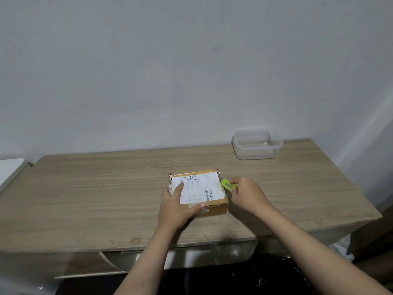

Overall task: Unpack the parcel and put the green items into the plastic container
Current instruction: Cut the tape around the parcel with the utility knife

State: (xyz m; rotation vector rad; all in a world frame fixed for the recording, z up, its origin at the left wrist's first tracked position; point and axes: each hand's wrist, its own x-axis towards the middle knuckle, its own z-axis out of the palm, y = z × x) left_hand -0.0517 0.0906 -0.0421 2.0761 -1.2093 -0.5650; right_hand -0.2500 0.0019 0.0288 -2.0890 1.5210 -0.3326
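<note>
A small brown cardboard parcel (204,189) with a white shipping label lies closed in the middle of the wooden table (106,199). My left hand (177,206) rests on its near left corner, fingers spread over the label and front edge. My right hand (247,194) grips a yellow-green box cutter (228,185), whose tip touches the parcel's right edge. A clear plastic container (257,143), lidless and holding nothing I can see, stands at the back right of the table. The parcel's contents are hidden.
A grey wall rises directly behind the table. A white surface (10,169) sits off the table's left end. Below the front edge are a drawer front and dark floor clutter.
</note>
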